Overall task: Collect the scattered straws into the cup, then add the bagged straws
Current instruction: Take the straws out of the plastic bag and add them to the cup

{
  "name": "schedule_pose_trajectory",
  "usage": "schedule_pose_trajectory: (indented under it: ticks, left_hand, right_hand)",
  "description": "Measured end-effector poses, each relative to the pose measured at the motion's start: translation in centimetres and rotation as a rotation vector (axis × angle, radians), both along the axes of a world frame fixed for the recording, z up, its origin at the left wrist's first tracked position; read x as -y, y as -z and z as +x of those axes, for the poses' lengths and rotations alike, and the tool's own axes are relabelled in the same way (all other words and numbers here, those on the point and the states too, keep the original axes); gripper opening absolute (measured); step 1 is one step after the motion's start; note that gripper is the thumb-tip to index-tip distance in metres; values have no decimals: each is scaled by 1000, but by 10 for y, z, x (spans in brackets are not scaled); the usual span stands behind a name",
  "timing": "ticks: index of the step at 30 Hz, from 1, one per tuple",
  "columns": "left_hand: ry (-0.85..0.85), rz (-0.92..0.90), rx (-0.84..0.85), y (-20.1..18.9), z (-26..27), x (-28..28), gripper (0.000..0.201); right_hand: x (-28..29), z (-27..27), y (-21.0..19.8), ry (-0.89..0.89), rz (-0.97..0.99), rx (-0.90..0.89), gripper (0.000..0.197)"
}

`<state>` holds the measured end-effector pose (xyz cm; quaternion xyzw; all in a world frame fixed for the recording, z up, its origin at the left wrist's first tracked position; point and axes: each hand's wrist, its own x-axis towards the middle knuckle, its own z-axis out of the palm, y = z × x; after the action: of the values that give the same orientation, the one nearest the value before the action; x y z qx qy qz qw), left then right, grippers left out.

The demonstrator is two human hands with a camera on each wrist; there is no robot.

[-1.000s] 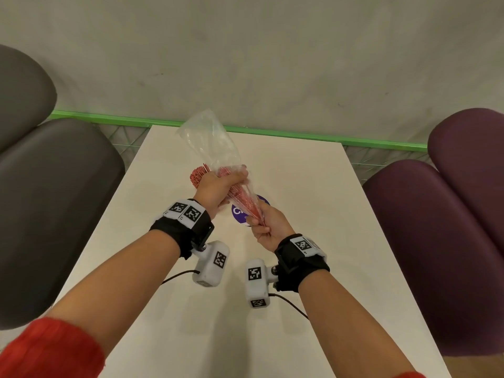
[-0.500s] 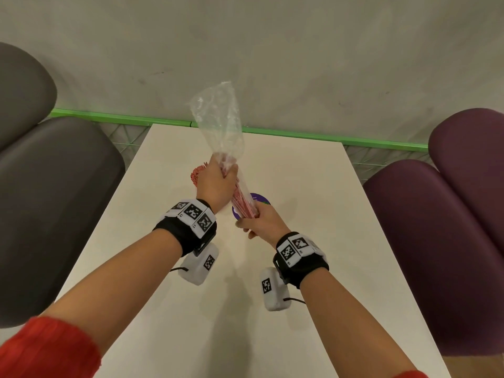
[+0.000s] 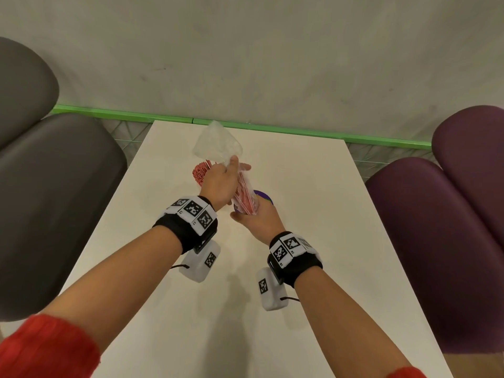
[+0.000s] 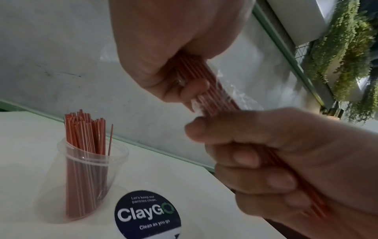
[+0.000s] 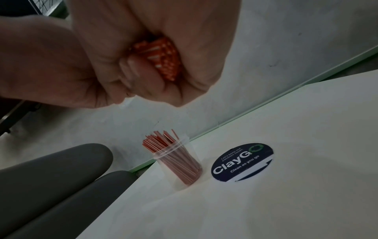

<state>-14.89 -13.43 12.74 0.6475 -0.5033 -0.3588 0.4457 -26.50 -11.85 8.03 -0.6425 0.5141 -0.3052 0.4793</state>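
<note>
A clear plastic cup (image 4: 88, 174) (image 5: 180, 165) full of thin red straws (image 3: 200, 173) stands on the white table (image 3: 313, 214), left of my hands. Above the table I hold a bundle of red straws (image 3: 245, 197) (image 4: 206, 90) still partly inside a clear plastic bag (image 3: 218, 144). My right hand (image 3: 257, 218) (image 5: 143, 64) grips the bundle's lower end. My left hand (image 3: 221, 181) (image 4: 174, 48) grips the bag and the straws higher up, with the loose bag end sticking up past it.
A round dark "ClayGO" sticker (image 4: 147, 215) (image 5: 242, 162) lies on the table just right of the cup, under my hands. Grey seats (image 3: 54, 200) flank the table's left edge and purple seats (image 3: 441, 227) the right. A green ledge (image 3: 272, 130) and wall close the far end.
The bag's loose end has dropped from pointing up at the wall to lying lower over the table. My left hand slid up along the bundle; my right hand kept its grip below.
</note>
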Motion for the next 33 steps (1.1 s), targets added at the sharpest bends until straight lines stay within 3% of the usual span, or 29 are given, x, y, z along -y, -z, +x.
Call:
schedule_pose_trajectory:
  ticks: [6,13,17,20,24,28,33]
  left_hand:
    - [-54,-69,45,-8,6,-1,51]
    - [-202,-126,41,-7,20,5,51]
    - [-333,-148,47,-12,32,6,45]
    - [-384,-124,60,-8,34,-2,40]
    - [-337,-59,-6,21,27,-16,39]
    - [-157,79,15,58,7,-38,38]
    - [-284,164,-190,102,7,-62,33]
  right_hand:
    - [-3,-5,2,-47,16,-36,37]
    - [-8,-19,14,-56,-21,-91,10]
    - [-9,-36,34,22,28,-122,19]
    - [-6,-54,52,219,132,-70,24]
    - [0,-70,58,433,232,64,26]
    - [2,-72,55,382,216,62,26]
    - [3,-75,63,416,201,28,28]
